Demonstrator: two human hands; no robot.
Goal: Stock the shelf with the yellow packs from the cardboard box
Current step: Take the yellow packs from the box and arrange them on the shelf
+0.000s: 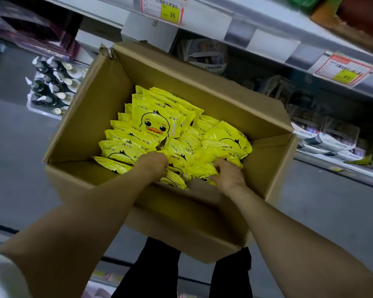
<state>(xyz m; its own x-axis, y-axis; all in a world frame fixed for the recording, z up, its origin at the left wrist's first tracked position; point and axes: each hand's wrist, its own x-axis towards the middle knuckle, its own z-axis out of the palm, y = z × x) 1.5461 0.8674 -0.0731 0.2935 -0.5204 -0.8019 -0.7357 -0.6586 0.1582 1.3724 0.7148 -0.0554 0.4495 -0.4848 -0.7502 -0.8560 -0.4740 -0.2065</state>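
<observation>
So the cardboard box (91, 117) is open, flaps up, and roughly half full of yellow packs (159, 117). They're stacked on edge in loose rows from the near wall towards the far one, leaning more to the right side. Every pack says "CKOK" with a line of Chinese characters I can't make out, and the one lying face-up on top shows a cartoon duck face with an orange bill.

Both hands are in at the box's near edge, a little apart. The left hand (153, 164) has its fingers curled down into the packs near the middle, and the right hand (229, 175) is clamped round a few packs by the near right corner.

Just past the box's far edge is the shelf (278, 24). One price tag (163, 9) reads "35" on yellow. Another tag (343, 70) further right looks like "99", but it's blurry.
</observation>
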